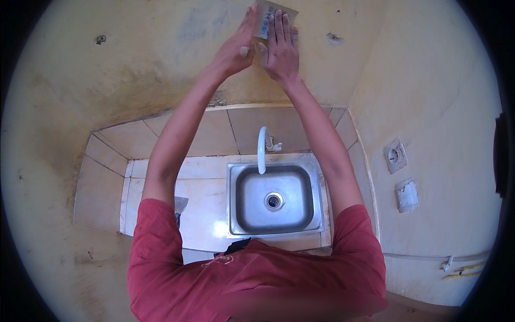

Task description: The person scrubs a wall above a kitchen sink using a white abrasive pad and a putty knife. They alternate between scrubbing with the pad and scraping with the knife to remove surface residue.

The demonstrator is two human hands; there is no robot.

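High on the stained yellowish wall [177,59], a brownish sheet of sandpaper [262,21] lies against the surface, its marked back facing me. My right hand [281,51] presses flat on it, fingers stretched and dusted with pale powder. At the sheet's left edge is my left hand [236,52], turned on its side with its fingers straight and pointing up; whether they touch the sheet I cannot tell. Both arms reach up over the sink. Part of the sheet is covered by my right fingers.
Below my arms are a steel sink [232,204] and a white curved faucet [262,150] in a tiled counter [201,201]. A scraper-like tool [181,204] shows partly beside my left arm. The right wall carries a socket [395,155] and a white switch plate [407,195].
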